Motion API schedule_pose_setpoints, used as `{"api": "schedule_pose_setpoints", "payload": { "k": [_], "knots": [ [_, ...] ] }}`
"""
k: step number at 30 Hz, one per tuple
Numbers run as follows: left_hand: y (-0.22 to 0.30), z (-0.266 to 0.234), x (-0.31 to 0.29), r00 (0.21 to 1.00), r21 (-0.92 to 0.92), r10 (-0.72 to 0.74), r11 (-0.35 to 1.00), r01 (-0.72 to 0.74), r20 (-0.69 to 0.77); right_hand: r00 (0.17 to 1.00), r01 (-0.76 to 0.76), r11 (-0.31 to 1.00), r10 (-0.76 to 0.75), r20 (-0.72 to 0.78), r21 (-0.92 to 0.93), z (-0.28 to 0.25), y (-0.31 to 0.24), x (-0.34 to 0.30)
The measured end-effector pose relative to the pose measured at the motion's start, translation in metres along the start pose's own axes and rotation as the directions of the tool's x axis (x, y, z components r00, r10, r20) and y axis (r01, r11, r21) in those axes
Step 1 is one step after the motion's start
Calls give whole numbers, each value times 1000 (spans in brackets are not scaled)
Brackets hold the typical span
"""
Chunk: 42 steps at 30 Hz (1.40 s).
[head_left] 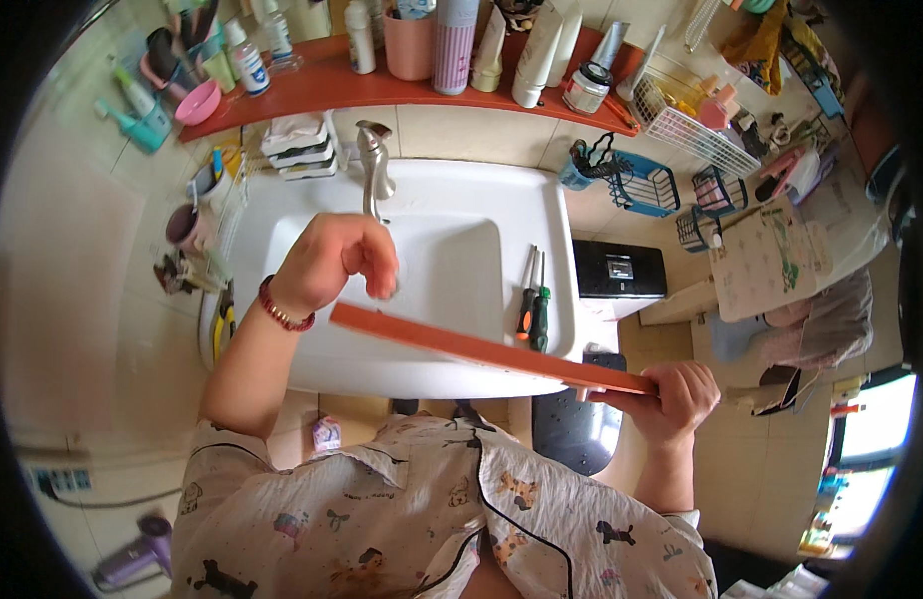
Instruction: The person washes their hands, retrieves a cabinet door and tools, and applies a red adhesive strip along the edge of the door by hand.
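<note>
My right hand (681, 399) grips one end of a long orange-red board (461, 344), held on edge across the front of the white sink (536, 195). A small pale fitting (585, 393) sticks out below the board near that hand. My left hand (337, 262), with a beaded bracelet at the wrist, hovers over the basin just above the board's other end. Its fingers are curled down and close together; what they hold, if anything, is too small to tell. Two screwdrivers, one orange and black (525, 311) and one green (541, 317), lie on the sink's right rim.
A metal faucet (374, 165) rises at the back of the sink. Behind it a red shelf (327, 92) carries bottles, tubes and jars. Cups and brushes stand at the left. On the right are wire baskets (646, 185), a black box (621, 270) and a dark bin (571, 429).
</note>
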State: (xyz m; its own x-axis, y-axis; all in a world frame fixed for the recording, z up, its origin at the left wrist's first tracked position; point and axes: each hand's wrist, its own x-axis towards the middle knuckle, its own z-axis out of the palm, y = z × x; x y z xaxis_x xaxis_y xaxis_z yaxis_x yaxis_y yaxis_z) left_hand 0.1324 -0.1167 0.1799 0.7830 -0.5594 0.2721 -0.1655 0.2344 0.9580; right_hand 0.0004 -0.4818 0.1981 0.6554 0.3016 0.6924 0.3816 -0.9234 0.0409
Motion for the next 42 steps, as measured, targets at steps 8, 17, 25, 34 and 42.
{"api": "schedule_pose_setpoints", "payload": {
  "k": [8,17,25,34,42],
  "knots": [
    [-96,-141,101,718,-370,-537,839,399,-443,993,119,976,-115,29,-181,-10,-28,-20],
    [-134,-83,120,713,-176,-391,917,359,-582,984,3,977,35,176,-213,-18,-68,-50],
    [-118,-85,103,711,136,-291,868,478,-640,969,-89,970,138,206,-227,-12,-92,-59],
    [-79,-26,47,921,415,-332,823,389,-204,964,-121,969,166,206,-215,-14,-107,-51],
    [3,26,26,724,460,29,754,-469,689,917,-208,956,265,298,-208,-16,-129,-46]
  ]
}}
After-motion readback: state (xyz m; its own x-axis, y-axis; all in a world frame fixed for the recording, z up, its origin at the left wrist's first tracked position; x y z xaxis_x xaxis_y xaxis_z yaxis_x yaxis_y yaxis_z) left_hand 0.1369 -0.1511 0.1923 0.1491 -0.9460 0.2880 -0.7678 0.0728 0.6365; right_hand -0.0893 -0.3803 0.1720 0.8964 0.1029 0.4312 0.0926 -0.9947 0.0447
